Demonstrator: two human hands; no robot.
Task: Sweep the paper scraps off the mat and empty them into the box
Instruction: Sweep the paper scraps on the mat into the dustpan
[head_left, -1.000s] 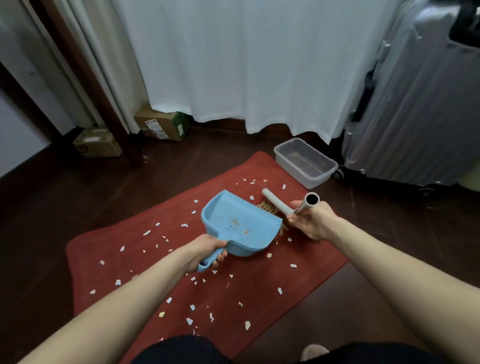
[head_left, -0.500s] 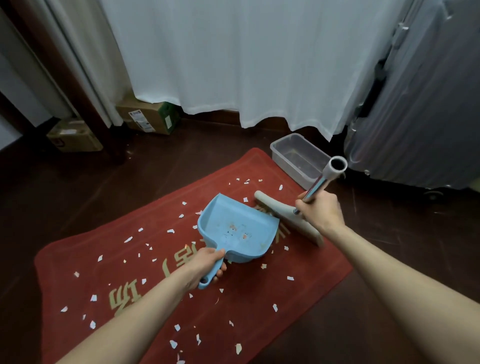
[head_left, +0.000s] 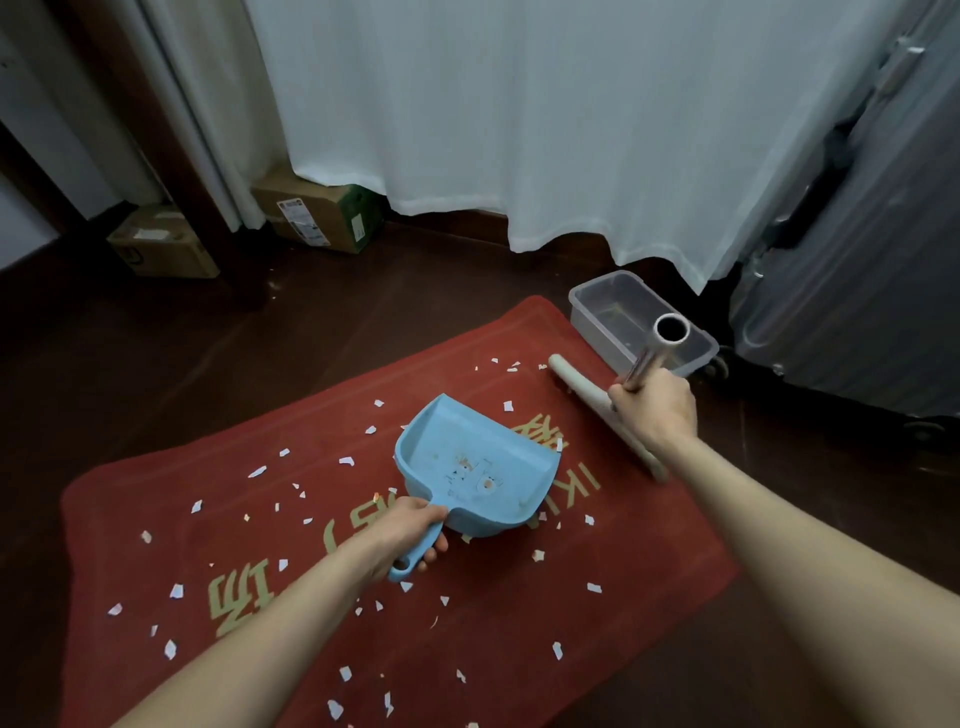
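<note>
A red mat (head_left: 519, 649) with gold lettering lies on the dark floor, strewn with several white paper scraps (head_left: 175, 591). My left hand (head_left: 405, 535) grips the handle of a light blue dustpan (head_left: 475, 467), whose open mouth faces right and away. My right hand (head_left: 654, 410) holds the metal tube handle of a broom (head_left: 597, 400); its grey head lies along the mat's right edge, apart from the pan. The clear plastic box (head_left: 597, 306) stands just beyond the mat's far right corner.
A grey suitcase (head_left: 857, 270) on wheels stands right of the box. White curtains (head_left: 519, 130) hang behind. Two cardboard boxes (head_left: 317, 218) sit on the floor at the back left beside a dark wooden post.
The broom head has moved right, away from the dustpan's mouth to the mat's edge, and its handle has risen. The view has shifted, so more of the mat's lettering shows.
</note>
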